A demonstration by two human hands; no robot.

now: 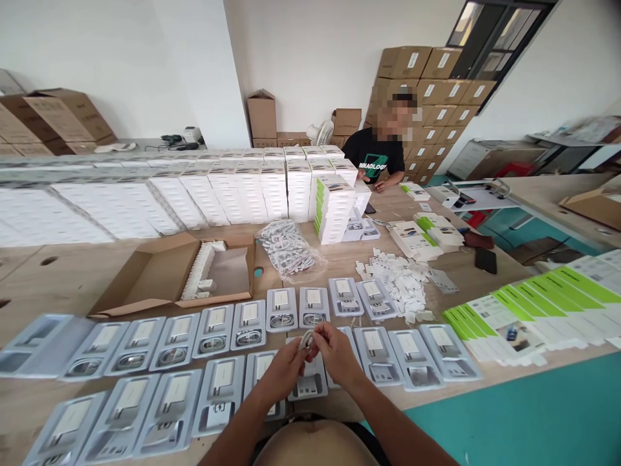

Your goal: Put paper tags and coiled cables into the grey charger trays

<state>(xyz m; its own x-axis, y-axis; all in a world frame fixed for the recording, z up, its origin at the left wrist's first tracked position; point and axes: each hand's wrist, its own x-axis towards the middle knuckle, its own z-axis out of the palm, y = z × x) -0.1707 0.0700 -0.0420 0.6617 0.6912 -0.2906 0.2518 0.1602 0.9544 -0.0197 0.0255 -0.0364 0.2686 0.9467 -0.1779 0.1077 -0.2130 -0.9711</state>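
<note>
My left hand [286,364] and my right hand [336,353] meet over the trays, both closed on one coiled white cable [306,339]. Right below them lies a grey plastic tray [310,388], partly covered by my hands. Around it stand rows of similar trays, each with a white flat block. In the back row, trays such as this one [281,309] also hold a coiled cable. A tray to the right [378,356] shows a block and a small printed paper, with no cable visible.
Beyond the trays are a bag of cables [288,246], an open carton [155,272] with white pieces, and a heap of small white papers [400,281]. White boxes [242,194] form a long wall behind. Green-and-white boxes [538,310] lie right. A person [376,152] sits across the table.
</note>
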